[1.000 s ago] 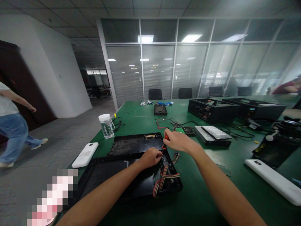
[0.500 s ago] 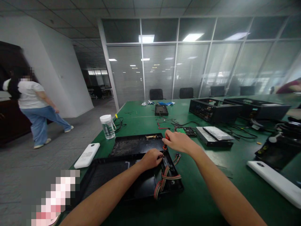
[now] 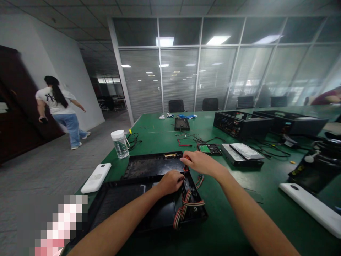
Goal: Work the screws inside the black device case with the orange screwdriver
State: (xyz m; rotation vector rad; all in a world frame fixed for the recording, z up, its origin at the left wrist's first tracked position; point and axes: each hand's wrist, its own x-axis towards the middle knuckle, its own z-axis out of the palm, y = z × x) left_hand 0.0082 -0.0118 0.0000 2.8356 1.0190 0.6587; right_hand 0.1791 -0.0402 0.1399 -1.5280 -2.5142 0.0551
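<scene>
On the green table (image 3: pixel 226 206), a shallow black rectangular case (image 3: pixel 119 199) lies beneath my left hand (image 3: pixel 172 181), bunched, its hold unclear, perhaps steadying; my right hand (image 3: pixel 198 162) curls round a red-and-black screwdriver (image 3: pixel 185 169), upright presumably for turning.

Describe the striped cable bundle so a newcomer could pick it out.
On the green table, find the nearer black tray under the left hand. At the tray's right end, nearer the camera than that hand, lies the striped cable bundle. Broad loops of red, cream and black stripes set it apart from the plain tray.
</scene>
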